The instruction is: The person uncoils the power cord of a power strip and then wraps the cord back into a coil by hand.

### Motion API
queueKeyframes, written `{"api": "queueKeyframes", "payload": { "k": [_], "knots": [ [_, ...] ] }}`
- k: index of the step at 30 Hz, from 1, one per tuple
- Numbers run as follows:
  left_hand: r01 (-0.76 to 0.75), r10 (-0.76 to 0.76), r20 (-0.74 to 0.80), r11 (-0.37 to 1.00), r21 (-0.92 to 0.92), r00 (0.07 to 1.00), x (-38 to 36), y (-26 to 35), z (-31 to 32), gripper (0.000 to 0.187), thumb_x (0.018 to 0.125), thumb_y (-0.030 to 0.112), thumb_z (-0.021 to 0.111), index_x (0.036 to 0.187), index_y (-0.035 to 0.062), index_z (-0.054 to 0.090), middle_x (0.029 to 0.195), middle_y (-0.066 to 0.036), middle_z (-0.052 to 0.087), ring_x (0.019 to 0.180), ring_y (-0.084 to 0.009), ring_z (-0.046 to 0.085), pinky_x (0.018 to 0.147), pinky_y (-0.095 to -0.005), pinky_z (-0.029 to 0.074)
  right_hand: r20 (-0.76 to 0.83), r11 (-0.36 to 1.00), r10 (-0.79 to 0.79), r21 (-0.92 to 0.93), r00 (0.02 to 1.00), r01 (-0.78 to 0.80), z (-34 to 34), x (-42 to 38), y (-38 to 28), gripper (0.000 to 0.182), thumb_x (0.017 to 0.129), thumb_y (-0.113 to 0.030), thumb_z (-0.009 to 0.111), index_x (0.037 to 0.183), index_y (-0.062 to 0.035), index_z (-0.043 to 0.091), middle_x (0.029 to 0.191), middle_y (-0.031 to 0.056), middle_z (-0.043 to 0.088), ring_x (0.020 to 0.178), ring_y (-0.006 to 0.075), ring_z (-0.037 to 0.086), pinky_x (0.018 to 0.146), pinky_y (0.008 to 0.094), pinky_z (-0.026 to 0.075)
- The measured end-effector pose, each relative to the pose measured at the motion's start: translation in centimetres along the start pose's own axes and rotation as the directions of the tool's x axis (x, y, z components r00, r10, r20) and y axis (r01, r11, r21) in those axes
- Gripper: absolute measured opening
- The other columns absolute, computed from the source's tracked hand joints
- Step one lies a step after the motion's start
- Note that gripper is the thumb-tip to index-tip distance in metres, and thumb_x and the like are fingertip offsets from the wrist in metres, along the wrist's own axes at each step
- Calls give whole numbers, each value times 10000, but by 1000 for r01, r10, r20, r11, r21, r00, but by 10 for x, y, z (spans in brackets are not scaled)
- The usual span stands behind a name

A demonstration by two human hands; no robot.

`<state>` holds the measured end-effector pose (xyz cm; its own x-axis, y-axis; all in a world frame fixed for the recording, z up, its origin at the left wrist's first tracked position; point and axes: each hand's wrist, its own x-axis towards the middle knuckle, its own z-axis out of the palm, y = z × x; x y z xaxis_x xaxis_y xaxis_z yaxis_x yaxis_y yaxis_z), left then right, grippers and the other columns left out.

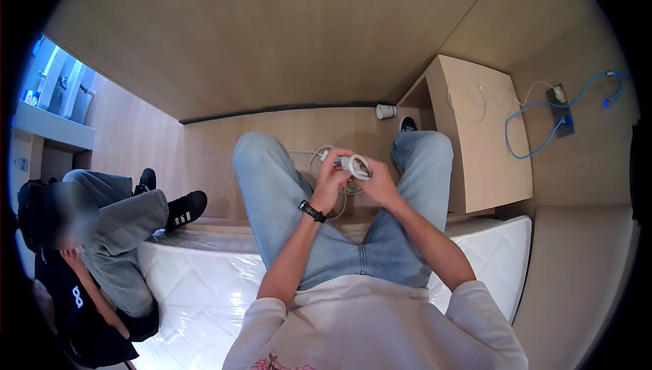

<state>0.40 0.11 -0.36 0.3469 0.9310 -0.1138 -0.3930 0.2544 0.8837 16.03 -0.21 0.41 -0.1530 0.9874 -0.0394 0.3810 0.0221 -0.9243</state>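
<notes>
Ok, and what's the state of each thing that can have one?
Left hand: holding the white cable
Right hand: holding the same cable
White cable: looped, slack hanging below
Watch: fastened around the left wrist
Blue cable: plugged into the wall panel
White charger: plugged into the same panel
Mattress: plastic-wrapped
Cabinet: one side open
White container: orientation unclear

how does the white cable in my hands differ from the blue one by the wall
The white cable is tightly looped; the blue cable curves loosely. The left hand and right hand hold the white cable; the blue cable plugs into a wall panel.
</notes>
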Motion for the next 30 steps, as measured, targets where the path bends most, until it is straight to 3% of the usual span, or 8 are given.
{"api": "queueKeyframes", "payload": {
  "k": [6, 9, 13, 15, 21, 24, 27, 30],
  "knots": [
    [-38, -67, -364, 961, -274, 929, 4, 13, 18, 170, 920, 196, 454, 1022, 65, 489, 939, -33, 542, 676, -81, 539, 490, -188, 406, 40, 999, 21, -42, 999, -20, 3, -1, -4, 274, 738, -43, 628, 1012, -41, 633, 865, 125, 664, 821, 229, 652, 722, 323, 488],
    [-67, 48, -389, 997, -36, 920, 9, 2, 18, 102, 919, 113, 462, 1013, 91, 495, 877, -14, 522, 591, -64, 516, 454, -175, 401, 57, 992, 55, 111, 997, -61, 7, 0, -7, 263, 747, -54, 634, 1009, -48, 639, 843, 96, 668, 780, 180, 636, 714, 310, 485],
    [-108, 189, -345, 965, 239, 920, 11, -28, 5, 122, 933, 176, 493, 961, 59, 511, 830, -20, 528, 683, -76, 518, 610, -242, 459, -124, 987, 152, -26, 981, -156, 0, 7, -2, 242, 749, -40, 648, 991, -40, 641, 857, 50, 653, 801, 106, 595, 744, 275, 473],
    [-23, 108, -293, 960, 280, 950, 8, -22, 5, 143, 932, 187, 504, 914, 48, 532, 725, 3, 540, 671, -73, 517, 611, -231, 443, -71, 965, 211, 173, 975, -197, 3, 10, 13, 247, 745, -37, 658, 990, -19, 626, 877, 44, 649, 819, 113, 589, 755, 277, 470],
    [-84, 196, -263, 920, 383, 945, 4, -20, 6, 126, 915, 148, 540, 945, 26, 551, 778, -8, 572, 691, -57, 519, 619, -211, 435, 1, 973, 110, 204, 994, -107, 8, 11, 20, 260, 749, -31, 661, 1002, -11, 606, 851, 37, 635, 811, 116, 581, 729, 270, 468],
    [-133, 240, -197, 888, 441, 951, -3, -6, 8, 131, 910, 148, 553, 950, 23, 553, 804, -25, 582, 732, -75, 543, 655, -233, 456, 47, 886, 284, 369, 958, -281, 2, 7, 14, 259, 762, -32, 654, 1015, -31, 603, 784, 4, 599, 618, 53, 518, 511, 206, 398],
    [-275, 382, -185, 861, 428, 906, -3, -7, 13, 144, 896, 141, 571, 965, 16, 551, 836, -53, 597, 787, -108, 572, 700, -258, 470, -12, 734, 370, 617, 929, -284, -12, 6, 9, 231, 775, -36, 641, 1002, -38, 596, 703, -21, 549, 526, 48, 456, 453, 202, 350],
    [-174, 279, -148, 853, 493, 949, -6, 3, 11, 147, 875, 113, 588, 975, 9, 558, 872, -78, 605, 831, -139, 590, 753, -278, 479, -14, 784, 323, 565, 946, -259, -16, 3, 4, 210, 782, -40, 633, 987, -42, 588, 662, -30, 510, 504, 52, 433, 449, 200, 341]
  ]
}}
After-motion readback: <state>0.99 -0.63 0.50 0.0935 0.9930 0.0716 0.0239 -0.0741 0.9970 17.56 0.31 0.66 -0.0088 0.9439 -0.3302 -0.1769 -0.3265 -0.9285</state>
